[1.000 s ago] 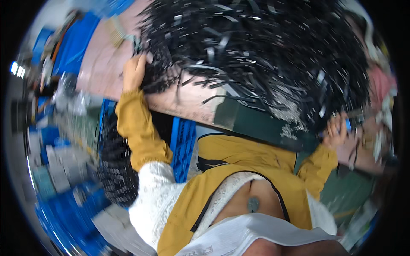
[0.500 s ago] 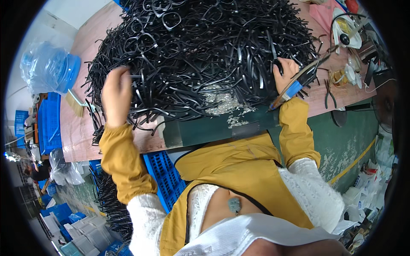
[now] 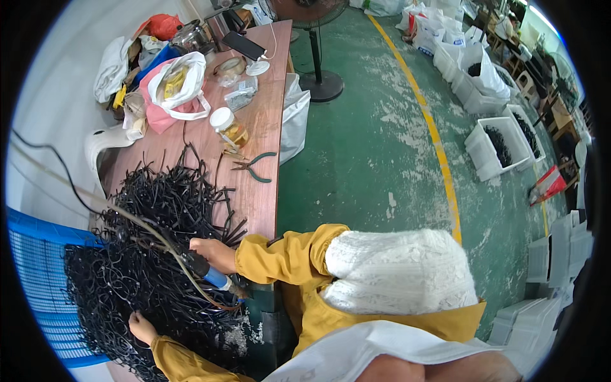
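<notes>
A large heap of black eyeglass frames and temples (image 3: 114, 280) covers the near left of the wooden table (image 3: 258, 191). My left hand (image 3: 142, 328) is at the heap, its fingers bent inward among the black pieces; what they pinch is too dark to make out. Higher up, my right hand (image 3: 214, 254) rests at the heap's edge with fingers curled closed, their contents hidden. A blue-and-black corded tool (image 3: 216, 278) hangs across the front of my right hand, partly covering it, beside a dark green mat (image 3: 262, 305) with small shiny bits.
Green-handled pliers (image 3: 258, 169), a lidded jar (image 3: 229, 127) and a white bag (image 3: 178, 83) lie farther along the table. A blue plastic basket (image 3: 41, 280) borders the heap. A standing fan (image 3: 318, 83) and white bins (image 3: 496, 149) occupy the green floor.
The view has swung right, bringing the table's far end, fan and floor bins into sight. My left hand has shifted from the heap's left edge onto the pieces; my right hand stays near the corded tool.
</notes>
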